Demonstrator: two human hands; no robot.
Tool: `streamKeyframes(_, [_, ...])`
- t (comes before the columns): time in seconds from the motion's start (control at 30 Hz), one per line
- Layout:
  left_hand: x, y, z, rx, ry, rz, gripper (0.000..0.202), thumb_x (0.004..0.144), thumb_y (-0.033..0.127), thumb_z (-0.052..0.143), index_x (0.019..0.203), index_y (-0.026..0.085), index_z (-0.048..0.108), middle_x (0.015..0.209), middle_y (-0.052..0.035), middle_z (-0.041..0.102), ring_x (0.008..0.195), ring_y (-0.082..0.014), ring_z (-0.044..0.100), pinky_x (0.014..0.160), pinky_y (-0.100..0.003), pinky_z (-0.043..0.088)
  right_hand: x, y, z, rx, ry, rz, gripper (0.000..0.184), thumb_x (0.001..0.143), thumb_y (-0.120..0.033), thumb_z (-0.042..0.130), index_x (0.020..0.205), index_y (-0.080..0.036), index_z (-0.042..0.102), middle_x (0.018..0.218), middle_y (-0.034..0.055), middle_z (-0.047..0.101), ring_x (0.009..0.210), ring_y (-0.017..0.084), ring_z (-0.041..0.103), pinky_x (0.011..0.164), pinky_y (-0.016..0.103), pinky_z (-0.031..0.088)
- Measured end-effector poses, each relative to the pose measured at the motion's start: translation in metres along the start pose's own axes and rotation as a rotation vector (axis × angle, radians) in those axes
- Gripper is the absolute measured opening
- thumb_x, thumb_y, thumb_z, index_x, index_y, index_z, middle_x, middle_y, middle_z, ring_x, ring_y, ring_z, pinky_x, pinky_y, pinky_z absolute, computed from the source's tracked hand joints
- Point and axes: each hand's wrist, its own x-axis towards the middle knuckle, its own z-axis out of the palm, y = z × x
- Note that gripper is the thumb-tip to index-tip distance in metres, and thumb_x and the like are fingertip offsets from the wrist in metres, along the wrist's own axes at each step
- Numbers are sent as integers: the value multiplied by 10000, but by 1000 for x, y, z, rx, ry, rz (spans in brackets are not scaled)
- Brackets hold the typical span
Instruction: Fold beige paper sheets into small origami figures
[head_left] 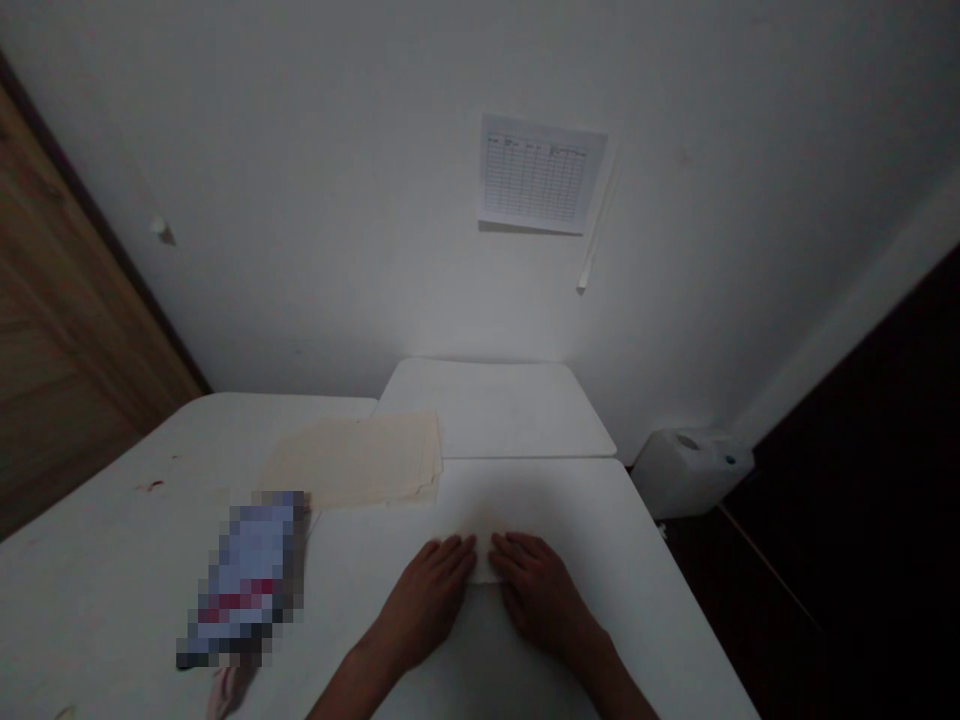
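Note:
My left hand (431, 595) and my right hand (536, 590) lie flat side by side on the white table (112, 560), fingers stretched forward. Their fingertips rest on a pale sheet or cloth (487, 520) that barely stands out from the tabletop; its edges are hard to make out. A stack of cream sheets (356, 460) lies just beyond, to the left of my hands.
A blurred-out blue and red object (244, 580) lies on the table's left part. A second white surface (495, 405) stands against the wall. A printed chart (538, 175) hangs above. A white container (686, 470) sits on the floor at right. A wooden door (52, 370) is at left.

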Motion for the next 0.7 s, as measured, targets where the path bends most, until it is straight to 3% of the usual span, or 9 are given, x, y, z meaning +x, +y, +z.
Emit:
streamKeyframes(0.2, [-8, -6, 6, -35, 94, -58, 408, 835, 111, 475, 1217, 203, 584, 1284, -78, 611, 1154, -262, 579, 959, -453, 484, -15, 12, 5, -4, 58, 55, 460, 817, -105, 519, 1267, -191, 560, 1324, 84, 565, 1233, 236, 487, 1053, 417, 388])
streamKeyframes(0.37, [-16, -17, 9, -138, 211, -69, 311, 882, 163, 478, 1154, 217, 618, 1185, -57, 672, 1103, -246, 609, 931, -416, 514, -26, 30, 6, 41, 126, 69, 376, 841, -86, 509, 1175, -211, 627, 1241, 61, 627, 1192, 222, 526, 1016, 391, 436])
streamKeyframes(0.7, [9, -19, 3, -301, 268, -298, 170, 898, 313, 532, 921, 201, 658, 881, -51, 699, 811, -204, 663, 736, -329, 533, -7, 41, 3, 138, 183, 281, 210, 909, -236, 551, 1073, -224, 681, 934, 70, 675, 845, 193, 647, 799, 314, 528])
